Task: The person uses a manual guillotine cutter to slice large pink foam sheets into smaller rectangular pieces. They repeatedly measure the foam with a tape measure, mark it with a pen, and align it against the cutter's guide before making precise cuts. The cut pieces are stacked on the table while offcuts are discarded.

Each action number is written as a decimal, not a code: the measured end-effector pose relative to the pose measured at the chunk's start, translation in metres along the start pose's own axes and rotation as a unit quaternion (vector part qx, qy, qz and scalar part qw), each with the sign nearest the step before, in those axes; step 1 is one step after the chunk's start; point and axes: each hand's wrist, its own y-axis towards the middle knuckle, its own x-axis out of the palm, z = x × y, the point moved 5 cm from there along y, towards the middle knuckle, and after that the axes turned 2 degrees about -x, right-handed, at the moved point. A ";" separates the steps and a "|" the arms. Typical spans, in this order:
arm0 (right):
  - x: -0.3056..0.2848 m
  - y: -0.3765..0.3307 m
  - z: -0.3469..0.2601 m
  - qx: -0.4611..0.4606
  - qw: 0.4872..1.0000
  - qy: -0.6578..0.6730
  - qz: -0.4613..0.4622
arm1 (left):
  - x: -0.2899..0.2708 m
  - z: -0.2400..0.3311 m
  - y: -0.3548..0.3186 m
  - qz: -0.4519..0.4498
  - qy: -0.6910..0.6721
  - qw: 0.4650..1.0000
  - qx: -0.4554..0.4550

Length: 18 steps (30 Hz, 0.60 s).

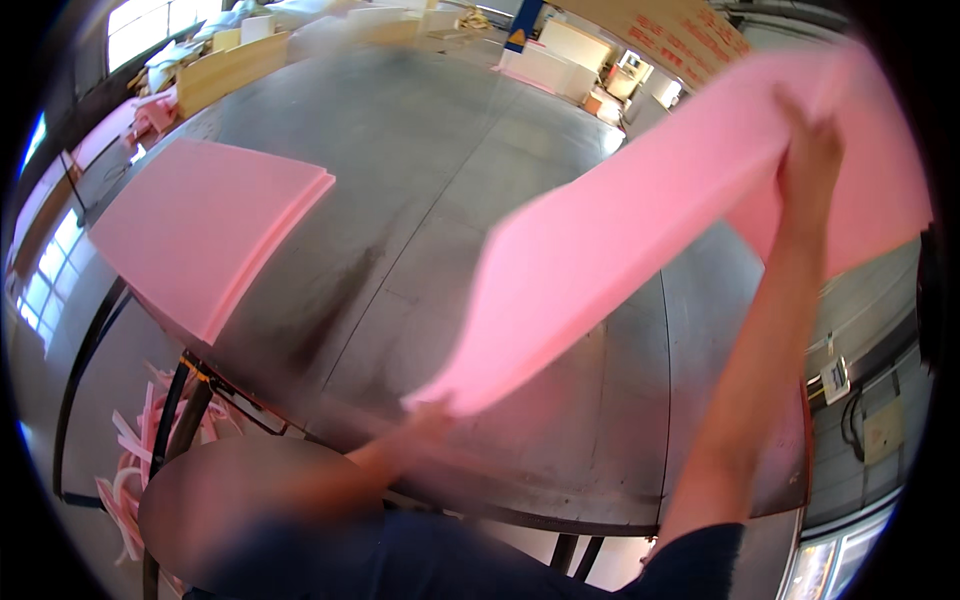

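Now my left hand (425,418) and right hand (808,150) both grip the pink foam sheet (640,230) above the metal table (450,180).

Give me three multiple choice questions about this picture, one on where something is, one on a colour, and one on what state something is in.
1. Where does the stack of foam sheets lie?
A. at the left of the metal table
B. on the floor
C. leaning on a wall

2. What colour is the foam sheet in the hands?
A. blue
B. pink
C. white

3. How is that sheet held?
A. lying flat on the table
B. rolled into a tube
C. lifted above the table, gripped at two ends

Answers:
1 A, the stack rests on the table's left part.
2 B, it is pink like the stack.
3 C, the left hand grips its near corner and the right hand its far end.
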 end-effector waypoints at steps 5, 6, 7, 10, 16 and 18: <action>0.140 0.051 -0.185 -0.236 0.893 -0.257 -0.284 | 0.094 0.277 0.000 -0.365 -0.245 0.886 -0.151; 0.179 0.042 -0.204 -0.268 0.874 -0.241 -0.327 | 0.063 0.264 0.017 -0.300 -0.178 0.933 -0.093; 0.172 -0.003 -0.241 -0.235 0.871 -0.219 -0.371 | 0.067 0.278 0.022 -0.277 -0.112 0.954 -0.005; 0.265 -0.070 -0.185 -0.324 0.801 -0.091 -0.496 | 0.008 0.237 0.024 -0.166 -0.257 0.949 0.071; 0.316 -0.298 -0.104 -0.252 0.627 -0.068 -0.734 | -0.184 0.152 0.000 0.194 -0.598 0.771 0.103; 0.326 -0.373 -0.076 -0.238 0.621 -0.022 -0.747 | -0.217 0.148 -0.006 0.184 -0.645 0.731 0.129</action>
